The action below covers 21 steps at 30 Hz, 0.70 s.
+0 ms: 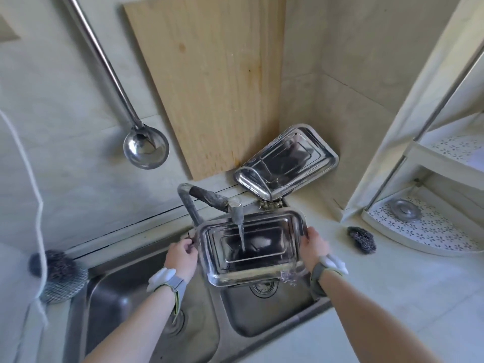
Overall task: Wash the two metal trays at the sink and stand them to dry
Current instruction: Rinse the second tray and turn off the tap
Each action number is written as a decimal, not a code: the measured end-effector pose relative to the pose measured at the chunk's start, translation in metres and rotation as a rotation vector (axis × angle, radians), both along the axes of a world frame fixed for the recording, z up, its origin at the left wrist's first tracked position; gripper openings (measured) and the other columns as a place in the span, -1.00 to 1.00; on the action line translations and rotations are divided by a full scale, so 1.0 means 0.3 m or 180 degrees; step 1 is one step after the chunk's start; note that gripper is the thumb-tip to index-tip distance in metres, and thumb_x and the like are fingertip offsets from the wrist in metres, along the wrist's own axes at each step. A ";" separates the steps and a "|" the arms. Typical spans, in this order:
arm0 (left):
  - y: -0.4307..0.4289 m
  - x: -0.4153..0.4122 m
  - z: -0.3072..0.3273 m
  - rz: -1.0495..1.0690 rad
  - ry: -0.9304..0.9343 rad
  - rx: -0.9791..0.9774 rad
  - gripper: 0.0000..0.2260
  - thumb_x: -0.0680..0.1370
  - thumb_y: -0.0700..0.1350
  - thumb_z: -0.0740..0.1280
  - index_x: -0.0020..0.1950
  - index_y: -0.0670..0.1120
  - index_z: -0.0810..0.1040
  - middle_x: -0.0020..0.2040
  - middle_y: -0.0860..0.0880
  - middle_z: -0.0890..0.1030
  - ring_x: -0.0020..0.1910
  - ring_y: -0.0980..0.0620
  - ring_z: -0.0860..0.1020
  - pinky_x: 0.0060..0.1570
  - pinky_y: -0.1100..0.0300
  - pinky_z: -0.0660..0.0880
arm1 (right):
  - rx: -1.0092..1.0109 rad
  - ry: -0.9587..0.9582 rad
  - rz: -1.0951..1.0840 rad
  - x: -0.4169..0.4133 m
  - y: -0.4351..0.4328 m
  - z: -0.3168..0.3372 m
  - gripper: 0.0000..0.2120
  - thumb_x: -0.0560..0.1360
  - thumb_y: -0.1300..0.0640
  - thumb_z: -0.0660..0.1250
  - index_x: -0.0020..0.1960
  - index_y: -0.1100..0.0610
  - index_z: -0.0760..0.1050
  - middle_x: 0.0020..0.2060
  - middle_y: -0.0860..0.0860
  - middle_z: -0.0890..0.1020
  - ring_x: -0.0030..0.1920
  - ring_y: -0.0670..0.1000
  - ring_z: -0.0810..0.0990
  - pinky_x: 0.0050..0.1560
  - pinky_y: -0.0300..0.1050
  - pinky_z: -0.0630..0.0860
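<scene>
Metal tray [272, 239] sits at lower centre, over the sink's [262, 318] right basin and under the faucet [237, 210], so the stream rinses its well and spills off the near right corner. Second tray [285, 158] leans in the corner just above, likely draining. Left hand [180, 258] and right hand [314, 244] each grasp a short edge.

No readable writing anywhere you look.
You see only reflections on the metal tray [264, 260] under the tap [237, 214] and on the second tray [285, 158] at the back corner of the counter [392, 297]; the wooden board [214, 87] shows plain grain, and the shelf liner [432, 227] a small flower pattern.
</scene>
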<state>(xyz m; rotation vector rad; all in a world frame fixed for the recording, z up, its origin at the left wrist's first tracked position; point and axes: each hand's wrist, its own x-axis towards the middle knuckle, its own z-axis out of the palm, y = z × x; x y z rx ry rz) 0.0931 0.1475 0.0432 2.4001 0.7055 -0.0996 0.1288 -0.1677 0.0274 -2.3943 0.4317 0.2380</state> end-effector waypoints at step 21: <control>-0.020 0.016 0.005 0.0562 0.0349 -0.1734 -0.60 0.50 -0.11 0.32 0.34 -0.09 0.44 0.16 -0.12 0.55 0.02 -0.13 0.59 -0.01 0.07 0.54 | -0.1558 -0.0583 0.0758 0.049 0.013 0.224 -0.88 0.57 0.27 0.08 0.04 0.08 0.27 -0.39 0.00 0.42 -0.37 0.10 0.42 -0.33 -0.09 0.34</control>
